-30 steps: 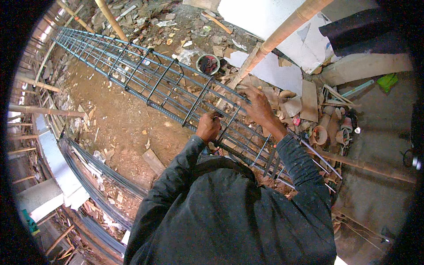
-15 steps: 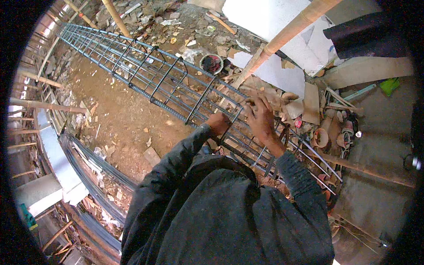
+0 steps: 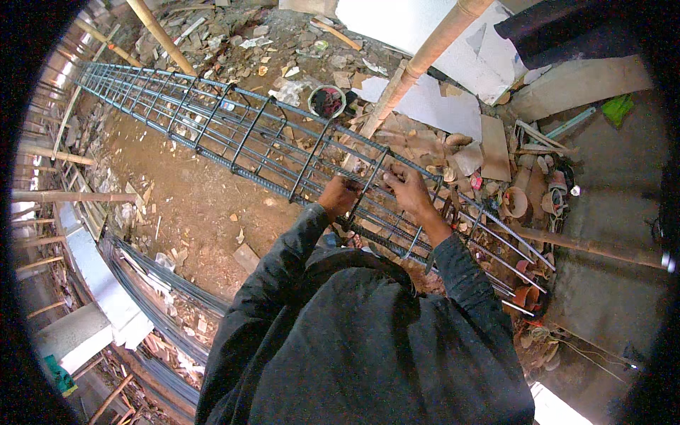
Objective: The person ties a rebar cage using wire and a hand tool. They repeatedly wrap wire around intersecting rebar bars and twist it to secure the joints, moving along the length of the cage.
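A long cage of steel reinforcing bars (image 3: 237, 170), tied with square stirrups, runs from the far left to the near right in front of me. My left hand (image 3: 338, 196) is closed inside the cage, at the left side of a stirrup (image 3: 370, 183). Whatever its fingers grip is hidden. On the other side of that stirrup, my right hand (image 3: 412, 191) has thumb and fingers drawn together in a pinch near the upper bar. Anything between those fingertips is too small to make out. Bare bar ends (image 3: 520, 308) stick out beyond my right forearm.
A bamboo pole (image 3: 425, 60) rises slantwise behind the cage. Near its foot stands a round bucket (image 3: 326, 102) with dark contents. Bundled bars (image 3: 152, 301) curve along the ground at left. Rubble (image 3: 244, 42), white boards (image 3: 453, 113) and an orange pot (image 3: 514, 202) lie beyond the cage.
My right hand has lowered toward the stirrup, and its raised, spread fingers have come together. My left hand stays closed by the same stirrup. The whole view has shifted slightly.
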Action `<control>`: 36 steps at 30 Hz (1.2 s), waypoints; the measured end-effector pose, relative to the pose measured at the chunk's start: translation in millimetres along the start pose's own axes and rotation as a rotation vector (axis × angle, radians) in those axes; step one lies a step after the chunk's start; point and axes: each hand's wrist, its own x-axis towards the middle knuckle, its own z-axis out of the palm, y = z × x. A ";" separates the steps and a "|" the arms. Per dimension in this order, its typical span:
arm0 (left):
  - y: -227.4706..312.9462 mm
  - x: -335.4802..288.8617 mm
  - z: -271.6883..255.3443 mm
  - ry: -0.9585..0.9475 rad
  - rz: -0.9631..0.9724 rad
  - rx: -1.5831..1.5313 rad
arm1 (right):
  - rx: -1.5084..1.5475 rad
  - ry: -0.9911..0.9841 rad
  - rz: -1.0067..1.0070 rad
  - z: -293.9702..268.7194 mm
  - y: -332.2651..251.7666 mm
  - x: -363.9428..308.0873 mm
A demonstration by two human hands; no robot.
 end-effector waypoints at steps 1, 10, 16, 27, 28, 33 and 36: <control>-2.2 0.9 0.6 0.026 -0.018 0.048 | 0.055 -0.006 -0.068 0.4 -0.4 3.4; 8.2 -8.0 1.3 -0.006 -0.295 -0.440 | 0.028 0.139 -0.230 -16.6 -31.5 -30.4; 37.8 -20.1 -2.5 0.005 -0.433 -0.776 | 0.000 0.134 -0.445 -19.1 -55.4 -59.8; 44.7 -25.0 -10.2 -0.071 -0.340 -0.607 | -0.271 0.027 -0.678 -7.0 -82.8 -24.0; 45.6 -24.5 -9.5 -0.044 -0.372 -0.625 | -0.278 0.037 -0.681 -5.3 -85.2 -16.6; 45.5 -28.2 -8.6 -0.010 -0.254 -0.542 | -0.487 -0.103 -0.435 3.0 -95.6 21.4; 40.1 -28.2 -10.0 -0.052 -0.180 -0.430 | -0.526 -0.226 -0.346 1.6 -97.8 40.7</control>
